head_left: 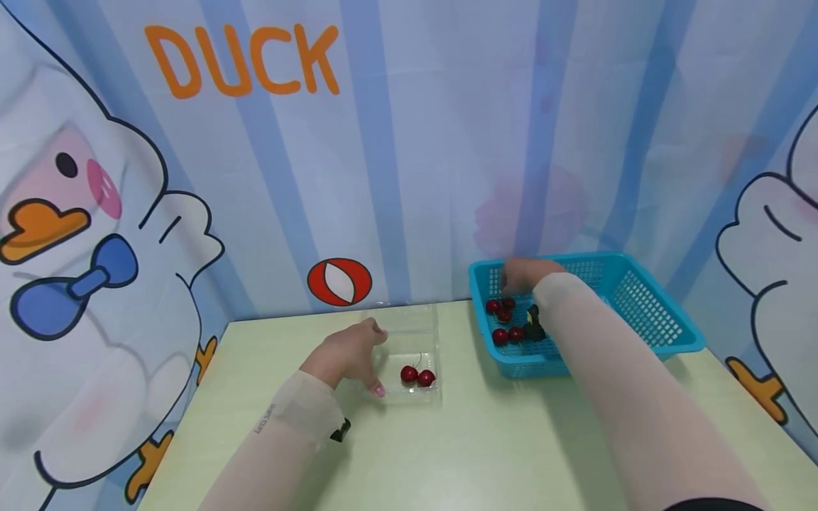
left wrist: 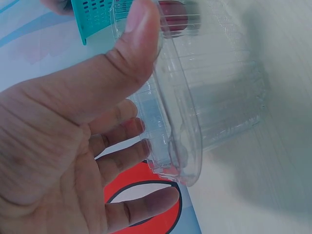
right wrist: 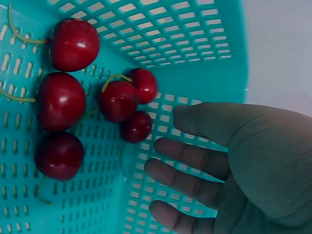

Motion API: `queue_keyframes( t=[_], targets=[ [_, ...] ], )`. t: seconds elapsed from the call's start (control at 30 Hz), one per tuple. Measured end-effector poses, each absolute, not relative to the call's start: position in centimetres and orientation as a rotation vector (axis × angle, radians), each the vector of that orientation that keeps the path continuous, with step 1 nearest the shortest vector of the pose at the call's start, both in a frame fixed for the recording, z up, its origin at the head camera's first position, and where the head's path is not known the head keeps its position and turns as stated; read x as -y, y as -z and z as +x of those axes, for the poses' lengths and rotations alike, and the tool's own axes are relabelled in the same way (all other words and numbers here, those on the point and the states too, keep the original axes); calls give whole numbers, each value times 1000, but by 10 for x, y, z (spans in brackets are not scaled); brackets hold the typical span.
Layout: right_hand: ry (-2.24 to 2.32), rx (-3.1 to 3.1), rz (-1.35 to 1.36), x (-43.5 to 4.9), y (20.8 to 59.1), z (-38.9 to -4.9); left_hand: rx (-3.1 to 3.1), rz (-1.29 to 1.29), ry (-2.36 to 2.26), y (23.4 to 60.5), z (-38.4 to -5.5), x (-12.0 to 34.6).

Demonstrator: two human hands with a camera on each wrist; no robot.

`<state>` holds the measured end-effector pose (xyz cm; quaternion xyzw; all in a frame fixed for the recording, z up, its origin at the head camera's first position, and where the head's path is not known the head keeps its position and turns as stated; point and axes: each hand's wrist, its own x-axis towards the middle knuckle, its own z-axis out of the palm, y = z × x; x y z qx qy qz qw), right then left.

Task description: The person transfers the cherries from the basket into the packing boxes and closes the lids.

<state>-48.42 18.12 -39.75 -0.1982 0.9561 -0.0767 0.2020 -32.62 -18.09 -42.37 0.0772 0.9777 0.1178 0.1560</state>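
My left hand [head_left: 348, 355] is at the left side of a clear plastic box [head_left: 405, 344], thumb and fingers spread along it. In the left wrist view, the thumb [left wrist: 141, 36] overlaps the rim and the other fingers extend beside the clear wall. Two dark red cherries [head_left: 417, 376] lie in the box's near right part. My right hand [right wrist: 214, 165] reaches inside a turquoise basket [right wrist: 200, 80], fingers extended and nothing between them. Several cherries with green stems [right wrist: 62, 101] lie left of its fingertips, on the basket's slotted bottom.
The basket stands right of the box on a pale table [head_left: 486, 447], close to the back edge. Behind hangs a striped blue cloth [head_left: 441, 142] with duck pictures. Small black pieces [head_left: 341, 429] show by both wrists.
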Motion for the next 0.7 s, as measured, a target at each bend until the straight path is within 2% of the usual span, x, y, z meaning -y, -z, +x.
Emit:
queue_keyframes(
  t=[0.27,0.7],
  targets=[
    [286,-2642,-403,-181,408,-480,-2796,225,-352,426,-329,182],
    [270,-2651,-371,-179,424,-486,-2798,252,-333,427,-329,183]
  ],
)
